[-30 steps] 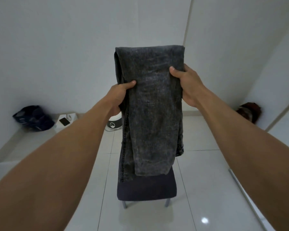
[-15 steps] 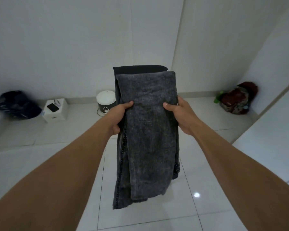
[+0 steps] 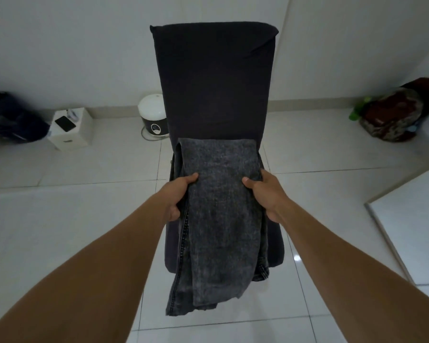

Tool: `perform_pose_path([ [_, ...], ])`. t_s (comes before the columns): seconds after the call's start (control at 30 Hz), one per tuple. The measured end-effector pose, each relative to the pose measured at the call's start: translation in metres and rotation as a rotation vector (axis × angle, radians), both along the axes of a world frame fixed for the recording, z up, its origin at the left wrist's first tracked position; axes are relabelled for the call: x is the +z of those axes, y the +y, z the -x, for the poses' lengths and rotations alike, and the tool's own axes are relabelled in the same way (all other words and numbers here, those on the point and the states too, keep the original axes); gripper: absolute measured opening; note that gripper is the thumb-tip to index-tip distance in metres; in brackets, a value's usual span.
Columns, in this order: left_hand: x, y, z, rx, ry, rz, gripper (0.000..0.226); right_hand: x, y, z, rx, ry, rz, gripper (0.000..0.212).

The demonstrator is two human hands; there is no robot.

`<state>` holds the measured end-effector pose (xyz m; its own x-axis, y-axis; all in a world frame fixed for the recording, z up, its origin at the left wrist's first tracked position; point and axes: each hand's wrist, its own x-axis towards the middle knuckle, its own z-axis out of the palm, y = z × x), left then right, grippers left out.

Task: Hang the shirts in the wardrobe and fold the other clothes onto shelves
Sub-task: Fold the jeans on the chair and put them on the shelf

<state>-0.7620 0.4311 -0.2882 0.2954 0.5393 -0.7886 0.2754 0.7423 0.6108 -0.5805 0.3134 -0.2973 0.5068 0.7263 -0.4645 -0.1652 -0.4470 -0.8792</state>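
One pair of dark grey acid-washed denim jeans (image 3: 221,219), folded double into a long narrow bundle, hangs upright before the black fabric-covered chair (image 3: 213,82). The fold is uppermost at the backrest base and the loose ends fall below the seat front.

Dim, flat indoor light with cool grey cast; source not in view. Small glare spot on glossy floor tiles (image 3: 296,257), fainter sheen around it. Shadows soft and weak. Jeans (image 3: 221,219) weave sharp at centre; black chair cover (image 3: 213,82) nearly featureless (detail lost in dark). Dark bag (image 3: 10,120) at left edge smeared, blurred. Wide-angle bend: wall lines, tile joints lean outward toward edges.
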Motion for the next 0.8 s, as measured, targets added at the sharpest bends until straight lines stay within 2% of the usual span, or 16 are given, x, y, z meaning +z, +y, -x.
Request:
perform_pose_path([
  [0.13,-0.048,0.027,-0.021,0.054,0.028,-0.056,0.068,-0.049,0.028,-0.020,-0.019,0.028,0.019,0.046],
  [0.23,-0.078,0.047,-0.036,0.134,0.009,-0.132,0.067,-0.077,0.050,-0.030,-0.058,0.078,-0.019,0.044],
  [0.4,-0.123,0.066,-0.054,0.274,-0.028,-0.163,0.040,-0.126,0.073,-0.040,-0.060,0.168,-0.013,0.049],
  [0.5,-0.142,0.071,-0.062,0.225,0.020,-0.177,0.008,-0.143,0.080,-0.044,0.040,0.091,0.056,0.066],
  [0.53,-0.146,0.074,-0.062,0.192,0.055,-0.180,0.005,-0.146,0.083,-0.044,0.064,0.066,0.082,0.069],
  [0.7,-0.161,0.103,-0.057,-0.041,0.127,-0.217,0.013,-0.159,0.098,-0.042,-0.043,-0.043,0.096,0.053],
  [0.8,-0.159,0.106,-0.062,-0.022,0.069,-0.296,0.031,-0.162,0.105,-0.043,-0.136,-0.034,0.032,0.052],
])
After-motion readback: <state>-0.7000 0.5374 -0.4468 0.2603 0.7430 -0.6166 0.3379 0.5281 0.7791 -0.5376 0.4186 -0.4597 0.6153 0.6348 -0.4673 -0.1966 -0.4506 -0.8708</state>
